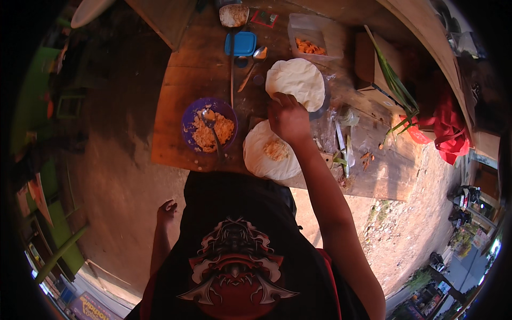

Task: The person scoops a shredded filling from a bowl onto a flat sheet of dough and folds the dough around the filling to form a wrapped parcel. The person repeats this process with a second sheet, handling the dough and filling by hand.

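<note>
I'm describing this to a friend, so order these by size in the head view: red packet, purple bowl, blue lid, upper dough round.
1. Purple bowl and upper dough round, too alike to rank
2. Blue lid
3. Red packet

Far wrapper (pixel 296 81): round, pale, creased, lay flat | near wrapper (pixel 257 159): round, pale, lay unfolded | filling (pixel 276 151): pale orange, sat heaped on near wrapper

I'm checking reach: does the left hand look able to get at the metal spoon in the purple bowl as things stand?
Probably yes: the left hand is off the wooden table, but nothing covers the metal spoon in the purple bowl, and its handle slants toward the person.
</note>
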`<state>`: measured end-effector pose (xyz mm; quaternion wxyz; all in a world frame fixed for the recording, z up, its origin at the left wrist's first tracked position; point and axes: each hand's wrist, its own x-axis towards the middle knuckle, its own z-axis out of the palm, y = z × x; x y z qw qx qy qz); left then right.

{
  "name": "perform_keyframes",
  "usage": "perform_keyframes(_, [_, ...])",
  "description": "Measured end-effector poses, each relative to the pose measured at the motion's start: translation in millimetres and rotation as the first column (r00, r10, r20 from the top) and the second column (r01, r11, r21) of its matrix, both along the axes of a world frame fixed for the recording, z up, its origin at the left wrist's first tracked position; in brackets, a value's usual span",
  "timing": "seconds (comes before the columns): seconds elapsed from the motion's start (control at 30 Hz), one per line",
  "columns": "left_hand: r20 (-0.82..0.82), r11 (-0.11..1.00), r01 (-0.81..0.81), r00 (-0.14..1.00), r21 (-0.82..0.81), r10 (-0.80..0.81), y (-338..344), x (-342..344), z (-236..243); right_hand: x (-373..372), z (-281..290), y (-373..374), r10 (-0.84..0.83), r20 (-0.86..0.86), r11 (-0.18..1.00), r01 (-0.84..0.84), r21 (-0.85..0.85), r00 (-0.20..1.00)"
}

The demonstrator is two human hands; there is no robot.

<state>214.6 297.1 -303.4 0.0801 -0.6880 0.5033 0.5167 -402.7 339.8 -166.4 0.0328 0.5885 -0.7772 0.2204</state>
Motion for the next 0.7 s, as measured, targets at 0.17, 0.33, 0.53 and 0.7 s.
perform_keyframes(0.17, [-0.009,0.998,0.054,0.998,0.014,-0.054,-9.0,-3.6,2.9,7.8,-0.8,6.6,-0.077,0.037,0.996,0.078,-0.039,0.996])
perform_keyframes(0.33, [0.023,1.000,0.010,1.000,0.007,-0.010,-10.0,2.7,5.3,26.0,13.3,22.4,-0.080,0.209,0.990,0.103,-0.098,0.975])
perform_keyframes(0.53, [0.060,0.955,0.257,0.966,-0.148,-0.250,-19.7,-4.3,28.6,42.8,14.5,83.8,-0.264,0.300,0.950,0.301,-0.081,0.917])
perform_keyframes(0.7, [0.063,0.878,0.381,0.923,-0.290,-0.380,-43.3,-90.3,93.7,32.0,-2.9,159.9,-0.593,0.423,0.788,0.601,0.132,0.685])
